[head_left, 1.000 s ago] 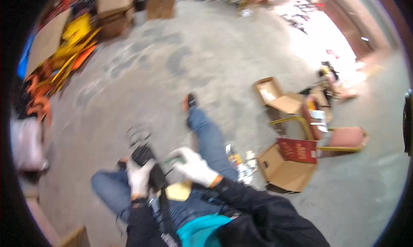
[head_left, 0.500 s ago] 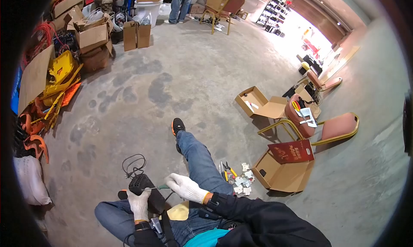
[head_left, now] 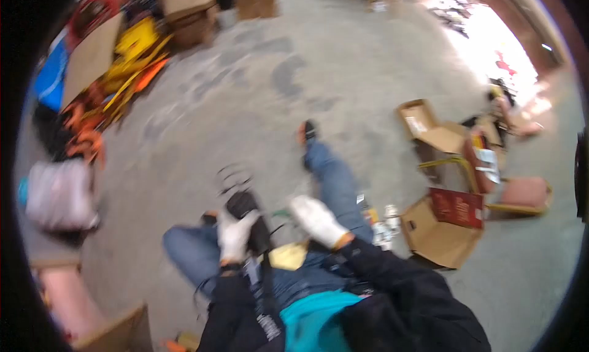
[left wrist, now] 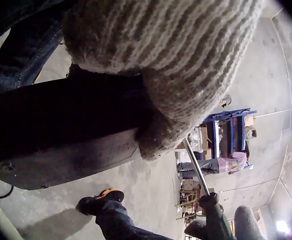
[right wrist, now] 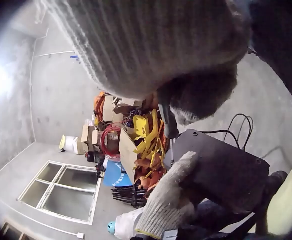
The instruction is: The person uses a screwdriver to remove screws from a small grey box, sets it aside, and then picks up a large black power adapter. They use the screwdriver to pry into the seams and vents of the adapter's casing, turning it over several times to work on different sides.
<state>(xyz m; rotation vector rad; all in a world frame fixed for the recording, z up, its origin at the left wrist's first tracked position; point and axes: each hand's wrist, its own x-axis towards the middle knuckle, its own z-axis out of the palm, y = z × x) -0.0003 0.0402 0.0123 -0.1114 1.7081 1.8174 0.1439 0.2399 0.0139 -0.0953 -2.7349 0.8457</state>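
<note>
A black box-shaped device (head_left: 260, 236) with a cable rests over the lap of a seated person. My left hand (head_left: 236, 235), in a white knit glove, grips this device near its end. The right hand (head_left: 316, 220), gloved alike, holds a screwdriver (left wrist: 216, 215) with a dark green handle. In the left wrist view its metal shaft points toward the left hand's fingers, which hide the tip. The right wrist view shows the device's flat face (right wrist: 221, 165) with small holes at its corners, and the screwdriver's handle (right wrist: 168, 115) beneath the right glove.
A black cable (head_left: 234, 177) lies coiled on the floor beyond the device. Right of the outstretched leg are small white parts (head_left: 385, 232) and an open cardboard box (head_left: 442, 235). Chairs (head_left: 524, 193) stand farther right. Yellow and orange pieces (head_left: 138, 45) are heaped at the left.
The head view has swung and blurred, tilting down from half a second ago, so the scene sits farther right. Both hands keep hold of the device and the screwdriver.
</note>
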